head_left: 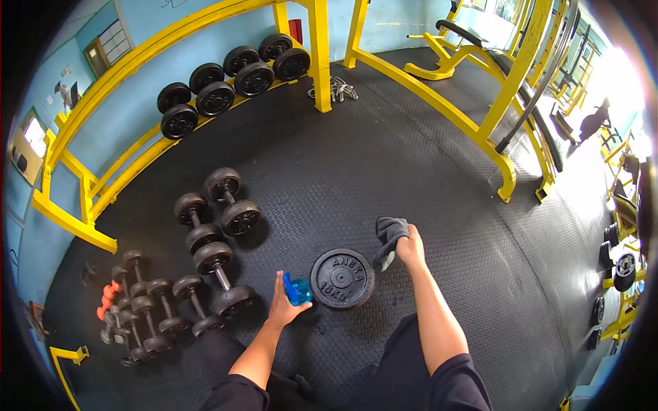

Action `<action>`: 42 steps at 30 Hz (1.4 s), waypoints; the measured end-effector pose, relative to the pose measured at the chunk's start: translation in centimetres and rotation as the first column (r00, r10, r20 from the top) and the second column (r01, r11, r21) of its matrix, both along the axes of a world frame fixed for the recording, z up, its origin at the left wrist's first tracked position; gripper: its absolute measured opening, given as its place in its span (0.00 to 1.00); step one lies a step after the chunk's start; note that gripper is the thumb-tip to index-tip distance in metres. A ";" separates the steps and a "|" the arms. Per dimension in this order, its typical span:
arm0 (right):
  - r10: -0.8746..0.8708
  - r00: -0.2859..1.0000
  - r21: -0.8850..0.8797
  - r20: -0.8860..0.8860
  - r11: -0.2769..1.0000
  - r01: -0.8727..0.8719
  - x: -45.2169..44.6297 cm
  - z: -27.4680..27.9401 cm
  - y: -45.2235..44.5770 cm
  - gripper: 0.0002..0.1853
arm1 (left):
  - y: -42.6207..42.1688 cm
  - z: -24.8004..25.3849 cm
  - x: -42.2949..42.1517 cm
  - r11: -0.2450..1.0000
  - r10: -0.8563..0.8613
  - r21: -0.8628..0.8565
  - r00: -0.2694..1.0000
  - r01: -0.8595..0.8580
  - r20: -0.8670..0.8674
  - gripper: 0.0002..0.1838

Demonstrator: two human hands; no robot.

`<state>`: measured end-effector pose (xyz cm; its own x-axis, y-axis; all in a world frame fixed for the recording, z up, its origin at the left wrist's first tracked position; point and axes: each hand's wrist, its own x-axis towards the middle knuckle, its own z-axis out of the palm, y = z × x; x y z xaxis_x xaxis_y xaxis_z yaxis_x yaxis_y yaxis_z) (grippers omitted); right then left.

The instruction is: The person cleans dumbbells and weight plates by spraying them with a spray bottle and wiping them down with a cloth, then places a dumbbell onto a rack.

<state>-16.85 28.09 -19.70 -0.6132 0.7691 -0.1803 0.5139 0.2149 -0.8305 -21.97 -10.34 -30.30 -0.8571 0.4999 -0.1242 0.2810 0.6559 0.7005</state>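
Observation:
My left hand (283,305) is beside a blue spray bottle (299,292), its fingers stretched along one side and the thumb spread near the other. The bottle has a blue top and a see-through blue body; whether the palm touches it is hard to see. Just right of the bottle, a round black weight plate (342,279) lies flat on the floor, marked ANEKA and what looks like 15KG. A dark grey cloth (390,240) hangs bunched from my right hand (411,248), which is closed on it at the plate's upper right.
Dumbbells (218,267) of several sizes lie on the left floor, with small orange ones (108,299) among them. More dumbbells sit on a yellow rack (147,147) by the blue wall. A yellow-framed machine (480,133) stands at upper right. Black textured matting (329,178) covers the floor.

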 end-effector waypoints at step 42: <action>-0.162 0.982 -0.258 -0.095 0.957 0.133 1.9 1.7 3.5 0.20 | 2.8 1.8 -2.5 0.898 0.226 0.395 0.974 -0.195 -0.033 0.30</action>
<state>-14.97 31.61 -18.03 -0.5240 0.7918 -0.3138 0.4232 -0.0777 -0.9027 -24.47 -7.50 -28.54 -0.9466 0.3024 0.1118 0.2291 0.3870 0.8932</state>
